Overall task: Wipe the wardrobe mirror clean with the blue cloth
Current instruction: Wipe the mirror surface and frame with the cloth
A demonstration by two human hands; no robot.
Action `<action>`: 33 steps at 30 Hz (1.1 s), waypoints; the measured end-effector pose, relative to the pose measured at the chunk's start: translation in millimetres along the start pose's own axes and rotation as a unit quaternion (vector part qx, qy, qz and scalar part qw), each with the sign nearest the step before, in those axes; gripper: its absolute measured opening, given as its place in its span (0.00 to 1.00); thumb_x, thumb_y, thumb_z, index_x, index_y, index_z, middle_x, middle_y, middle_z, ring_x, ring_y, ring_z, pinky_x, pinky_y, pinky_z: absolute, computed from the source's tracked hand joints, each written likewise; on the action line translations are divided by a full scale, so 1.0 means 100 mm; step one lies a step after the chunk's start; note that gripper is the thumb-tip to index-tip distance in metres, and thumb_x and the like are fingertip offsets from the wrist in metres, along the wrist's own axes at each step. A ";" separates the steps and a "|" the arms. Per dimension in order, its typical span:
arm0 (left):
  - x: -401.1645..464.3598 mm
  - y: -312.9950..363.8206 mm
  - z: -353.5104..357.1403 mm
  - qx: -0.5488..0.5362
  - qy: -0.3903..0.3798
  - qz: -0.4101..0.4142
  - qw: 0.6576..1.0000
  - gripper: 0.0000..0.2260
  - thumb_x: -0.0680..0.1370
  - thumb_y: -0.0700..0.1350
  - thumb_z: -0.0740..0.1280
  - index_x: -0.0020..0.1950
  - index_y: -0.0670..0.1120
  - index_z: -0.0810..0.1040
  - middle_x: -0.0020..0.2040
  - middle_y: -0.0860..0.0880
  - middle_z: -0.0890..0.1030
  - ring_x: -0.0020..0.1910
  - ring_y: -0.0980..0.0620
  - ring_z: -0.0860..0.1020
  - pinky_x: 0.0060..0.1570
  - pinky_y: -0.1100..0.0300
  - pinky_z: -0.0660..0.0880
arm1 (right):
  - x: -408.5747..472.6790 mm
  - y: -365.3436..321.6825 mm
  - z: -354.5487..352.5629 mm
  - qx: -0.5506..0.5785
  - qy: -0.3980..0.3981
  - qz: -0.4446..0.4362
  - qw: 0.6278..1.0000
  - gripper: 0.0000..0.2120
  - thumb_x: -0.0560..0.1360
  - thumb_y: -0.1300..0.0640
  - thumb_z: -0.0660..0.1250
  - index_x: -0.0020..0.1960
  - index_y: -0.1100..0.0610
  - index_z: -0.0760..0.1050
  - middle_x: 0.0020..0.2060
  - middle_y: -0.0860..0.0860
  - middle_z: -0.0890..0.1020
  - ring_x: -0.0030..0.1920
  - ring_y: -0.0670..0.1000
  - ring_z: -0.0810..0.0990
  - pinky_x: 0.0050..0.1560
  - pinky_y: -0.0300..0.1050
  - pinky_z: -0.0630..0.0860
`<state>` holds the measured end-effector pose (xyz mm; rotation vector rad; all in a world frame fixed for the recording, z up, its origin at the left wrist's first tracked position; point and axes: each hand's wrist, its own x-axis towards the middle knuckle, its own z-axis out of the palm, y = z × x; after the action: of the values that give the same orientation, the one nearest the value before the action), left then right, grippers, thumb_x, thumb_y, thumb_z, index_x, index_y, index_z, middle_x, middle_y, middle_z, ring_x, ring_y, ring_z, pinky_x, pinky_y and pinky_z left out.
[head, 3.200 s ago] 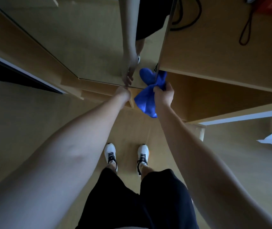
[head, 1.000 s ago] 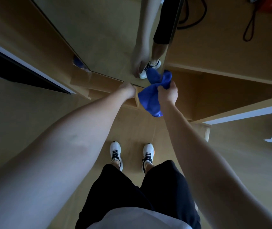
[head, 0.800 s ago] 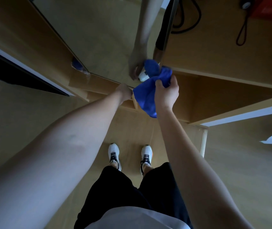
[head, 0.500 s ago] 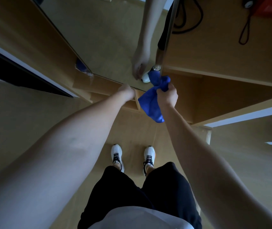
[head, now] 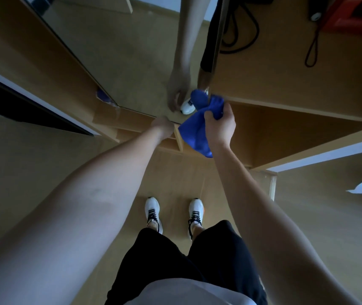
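Right hand (head: pixel 219 126): gripping bunched blue cloth (head: pixel 194 133) at the wardrobe mirror (head: pixel 118 51) bottom corner.
Left hand (head: pixel 162 126): on mirror's lower edge, grip unclear.
Nearby: black cables (head: pixel 241 34), red object (head: pixel 351 16).
Floor (head: pixel 32 161): pale wood.

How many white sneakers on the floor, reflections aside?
2: the left white lace-up sneaker and the right white lace-up sneaker stand side by side on the wooden floor below the arms. None appear hidden.

Both bare arms are reaching forward and down, nearly straight. The left hand (head: pixel 162 126) is lying knuckles-up at the far end — its fingers are hidden from view. The right hand (head: pixel 219 125) is gripping, fingers (head: pixel 211 116) curled into a soft blue cloth (head: pixel 194 135).
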<state>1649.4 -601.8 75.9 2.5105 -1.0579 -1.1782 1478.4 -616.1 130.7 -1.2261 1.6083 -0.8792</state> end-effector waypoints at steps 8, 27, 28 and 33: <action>-0.20 0.08 -0.12 0.016 0.002 0.006 1.000 0.14 0.80 0.43 0.64 0.64 0.40 0.78 0.61 0.41 0.80 0.60 0.41 0.78 0.51 0.54 0.73 | -0.18 0.14 0.05 0.038 -0.059 -0.018 0.997 0.11 0.70 0.56 0.66 0.52 0.52 0.72 0.48 0.49 0.80 0.51 0.54 0.78 0.53 0.51 0.78; -0.30 0.16 -0.23 0.024 0.015 0.031 0.999 0.14 0.83 0.39 0.58 0.65 0.36 0.76 0.64 0.37 0.77 0.56 0.40 0.77 0.48 0.54 0.71 | -0.07 -0.21 -0.15 0.011 -0.060 -0.035 0.998 0.08 0.74 0.64 0.67 0.50 0.55 0.72 0.42 0.45 0.79 0.43 0.46 0.78 0.49 0.47 0.78; -0.30 0.16 -0.24 0.015 0.012 0.035 0.999 0.13 0.83 0.39 0.58 0.62 0.37 0.77 0.62 0.38 0.79 0.49 0.43 0.77 0.43 0.57 0.70 | -0.08 -0.30 -0.18 0.020 -0.045 -0.051 0.997 0.07 0.73 0.63 0.67 0.50 0.57 0.72 0.42 0.46 0.79 0.43 0.48 0.78 0.48 0.47 0.78; -0.24 0.09 -0.24 -0.004 0.003 0.040 0.999 0.11 0.81 0.43 0.60 0.58 0.41 0.78 0.49 0.45 0.80 0.45 0.47 0.77 0.34 0.58 0.67 | -0.21 -0.57 -0.21 0.103 0.008 -0.124 0.987 0.08 0.72 0.61 0.67 0.49 0.59 0.71 0.41 0.53 0.79 0.41 0.53 0.78 0.43 0.44 0.77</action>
<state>1652.1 -596.0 110.5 2.4391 -1.1377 -1.1495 1479.3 -610.1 194.6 -1.2897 1.3574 -1.1836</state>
